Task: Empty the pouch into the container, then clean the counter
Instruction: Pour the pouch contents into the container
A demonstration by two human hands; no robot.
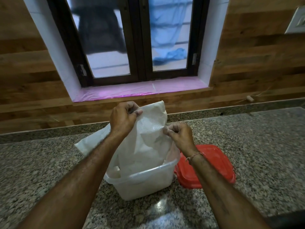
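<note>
The speckled granite desk fills the near scene. Over its middle the pouch, white, woven and crumpled, is held up with its lower end down inside the container, a translucent tub standing on the desk. A fold of the pouch spills out to the left behind the left forearm. What lies in the tub is hidden by the pouch and the cloudy wall. The red lid lies flat on the desk just right of the tub, partly covered by the right wrist. The left grip pinches the pouch's top far edge. The right grip, lower and to the right, pinches its right edge with curled fingers.
</note>
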